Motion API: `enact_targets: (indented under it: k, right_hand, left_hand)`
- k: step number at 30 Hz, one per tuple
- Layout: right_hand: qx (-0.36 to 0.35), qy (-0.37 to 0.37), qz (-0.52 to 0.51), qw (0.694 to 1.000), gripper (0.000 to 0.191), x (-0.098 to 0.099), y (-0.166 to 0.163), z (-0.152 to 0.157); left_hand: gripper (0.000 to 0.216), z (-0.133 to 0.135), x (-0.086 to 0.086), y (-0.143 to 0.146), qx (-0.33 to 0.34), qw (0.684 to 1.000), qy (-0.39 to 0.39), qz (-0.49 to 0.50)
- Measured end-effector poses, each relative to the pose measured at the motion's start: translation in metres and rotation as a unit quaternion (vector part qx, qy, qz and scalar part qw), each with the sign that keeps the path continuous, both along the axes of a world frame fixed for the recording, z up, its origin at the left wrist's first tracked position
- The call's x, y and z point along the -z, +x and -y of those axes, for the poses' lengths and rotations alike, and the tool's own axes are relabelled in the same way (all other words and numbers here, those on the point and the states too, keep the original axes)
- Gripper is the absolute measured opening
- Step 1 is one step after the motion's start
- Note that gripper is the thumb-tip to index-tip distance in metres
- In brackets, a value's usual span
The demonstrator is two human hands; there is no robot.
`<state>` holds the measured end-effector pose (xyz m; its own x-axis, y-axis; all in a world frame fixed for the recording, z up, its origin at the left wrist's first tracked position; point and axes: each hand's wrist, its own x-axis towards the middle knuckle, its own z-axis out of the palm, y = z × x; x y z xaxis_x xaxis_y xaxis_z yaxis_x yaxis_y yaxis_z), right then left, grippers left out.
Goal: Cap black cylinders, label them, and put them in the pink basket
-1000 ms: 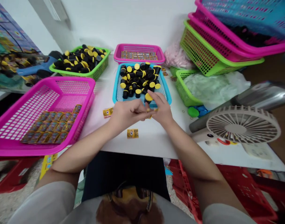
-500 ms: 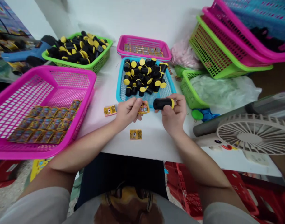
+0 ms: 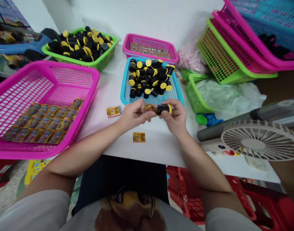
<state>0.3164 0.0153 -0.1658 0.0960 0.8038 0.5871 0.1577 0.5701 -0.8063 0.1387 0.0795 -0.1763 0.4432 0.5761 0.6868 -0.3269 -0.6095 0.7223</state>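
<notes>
My left hand [image 3: 136, 114] grips a yellow printed wrapper [image 3: 149, 108], curved into a sleeve shape. In my right hand [image 3: 176, 117] is a black cylinder with a yellow cap [image 3: 163, 109], lying level, its black end meeting the wrapper's right edge. Whether the end is inside the wrapper, I cannot tell. Two flat yellow printed pieces lie on the white table: one piece [image 3: 113, 111] left of my left hand and another piece [image 3: 139, 137] nearer me. Just beyond my hands, a blue basket [image 3: 125, 93] holds several black cylinders with yellow caps.
A pink basket [image 3: 94, 81] at left holds rows of yellow packets [image 3: 44, 123]. Behind it stands a green basket [image 3: 106, 61] of capped cylinders. A pink basket [image 3: 149, 38] is at the back. Stacked baskets [image 3: 224, 61], plastic bags [image 3: 229, 93] and a fan [image 3: 257, 141] stand right.
My hands have come together, bringing the black cylinder leftward against the wrapper. The wrapper now looks curved round. The whole view has shifted slightly.
</notes>
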Motion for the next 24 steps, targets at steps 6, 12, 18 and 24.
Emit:
enact_targets:
  k: [6,12,18,24]
  right_hand:
    - [0.019,0.021,0.07,0.997,0.04,0.0,0.014,-0.001]
    - [0.016,-0.003,0.103,0.995,0.044,0.004,0.021,-0.006]
    - [0.058,-0.002,0.14,0.988,0.05,0.0,0.009,-0.004]
    - [0.171,-0.045,0.209,0.962,0.072,-0.007,0.002,0.006]
  left_hand:
    - [0.062,-0.004,0.003,0.008,0.009,0.998,-0.057,0.009]
    - [0.068,-0.003,-0.003,0.004,0.035,0.993,-0.114,-0.026]
    - [0.06,0.005,-0.004,0.0,-0.038,0.993,-0.059,-0.099]
    - [0.063,0.014,0.004,0.001,-0.076,0.992,0.008,-0.1]
